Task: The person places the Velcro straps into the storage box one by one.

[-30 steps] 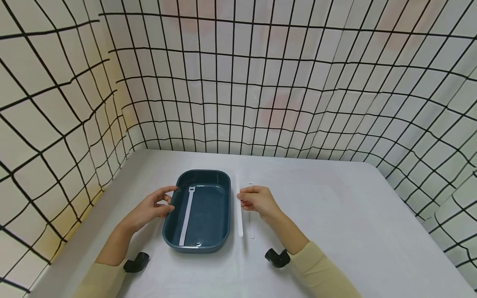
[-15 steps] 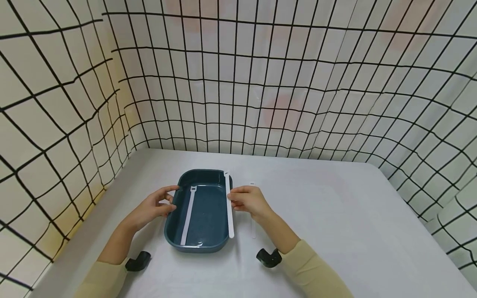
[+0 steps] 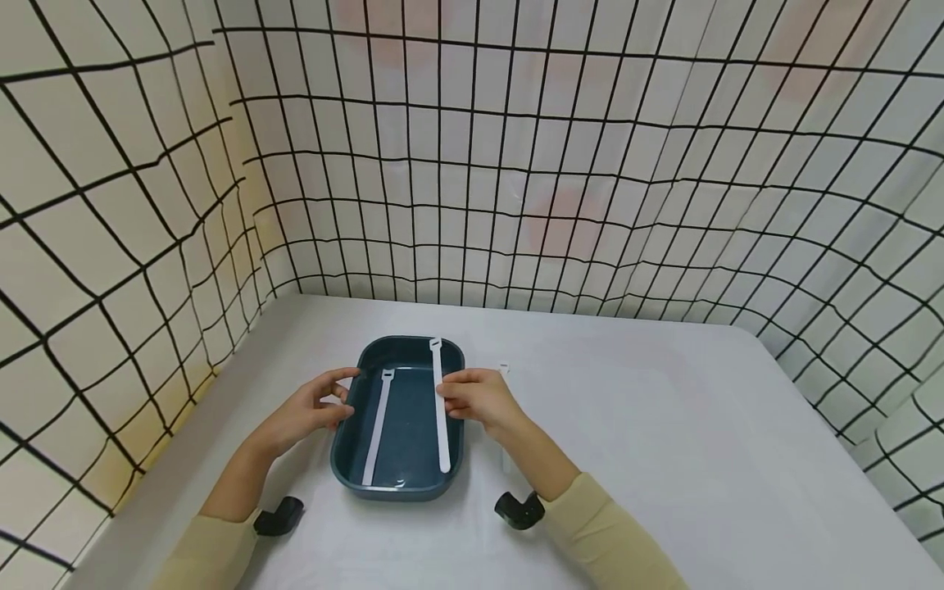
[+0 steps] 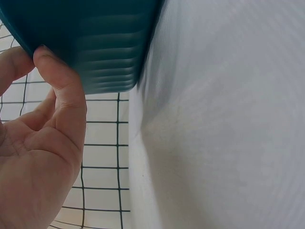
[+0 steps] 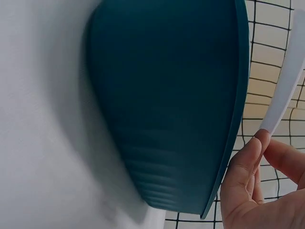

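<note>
White strap (image 3: 442, 430) is pinched in the right grip (image 3: 483, 400), above the blue tray (image 3: 398, 495); the left grip (image 3: 306, 412), fingers apart, touches the tray. A second strap (image 3: 378, 433) lies inside, a third strap (image 3: 505, 368) on the desk (image 3: 664, 442), partly hidden

A booth-like workspace of unclear kind: black grid (image 3: 439, 106) against pale walls (image 3: 568, 86) lines three sides of a white tabletop (image 3: 627, 426).

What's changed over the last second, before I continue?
The right grip carried its white strap leftward, from beside the dark teal tray to above it, still pinched. The left grip stays at the tray's left rim; the other strap still lies inside.
</note>
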Demonstrator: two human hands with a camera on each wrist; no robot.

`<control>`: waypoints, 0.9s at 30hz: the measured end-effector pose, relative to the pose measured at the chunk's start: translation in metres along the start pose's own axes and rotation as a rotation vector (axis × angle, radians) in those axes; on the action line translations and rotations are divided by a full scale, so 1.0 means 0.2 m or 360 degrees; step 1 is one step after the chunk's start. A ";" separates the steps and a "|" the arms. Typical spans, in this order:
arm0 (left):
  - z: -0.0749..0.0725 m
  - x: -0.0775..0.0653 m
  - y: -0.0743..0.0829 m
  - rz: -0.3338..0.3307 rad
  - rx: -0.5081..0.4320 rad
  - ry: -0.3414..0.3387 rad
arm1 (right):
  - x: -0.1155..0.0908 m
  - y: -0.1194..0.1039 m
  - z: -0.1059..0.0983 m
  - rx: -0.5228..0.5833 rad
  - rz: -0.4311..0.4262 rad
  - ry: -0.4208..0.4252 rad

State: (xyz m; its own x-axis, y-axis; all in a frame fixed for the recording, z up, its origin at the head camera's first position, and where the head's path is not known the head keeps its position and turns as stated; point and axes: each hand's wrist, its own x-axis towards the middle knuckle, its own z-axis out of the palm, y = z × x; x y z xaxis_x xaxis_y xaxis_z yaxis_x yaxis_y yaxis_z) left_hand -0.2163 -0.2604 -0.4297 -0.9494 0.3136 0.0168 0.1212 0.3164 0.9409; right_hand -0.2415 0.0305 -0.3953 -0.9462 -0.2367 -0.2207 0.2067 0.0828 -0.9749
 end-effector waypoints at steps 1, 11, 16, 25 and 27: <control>0.00 0.00 0.00 -0.0002 0.0001 0.0000 | 0.00 0.00 0.01 0.0000 -0.0001 -0.0005; 0.01 0.00 0.01 -0.0009 0.0004 0.0007 | 0.01 -0.02 0.09 0.0008 -0.0001 -0.0049; 0.01 0.00 0.00 -0.0019 0.0006 0.0004 | 0.02 -0.01 0.13 0.0014 0.0004 -0.0080; 0.00 0.00 0.00 -0.0036 0.0013 0.0012 | 0.05 -0.01 0.20 0.0055 -0.0001 -0.0114; 0.00 0.00 0.00 -0.0040 0.0014 0.0015 | 0.05 0.00 0.22 0.0061 0.0008 -0.0108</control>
State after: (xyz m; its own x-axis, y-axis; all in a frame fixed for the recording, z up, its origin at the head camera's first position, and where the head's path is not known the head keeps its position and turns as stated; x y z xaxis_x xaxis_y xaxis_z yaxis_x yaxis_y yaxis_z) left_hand -0.2163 -0.2597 -0.4291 -0.9548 0.2973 -0.0035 0.0999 0.3321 0.9380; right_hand -0.2408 -0.0142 -0.3982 -0.9263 -0.3014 -0.2259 0.2222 0.0471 -0.9739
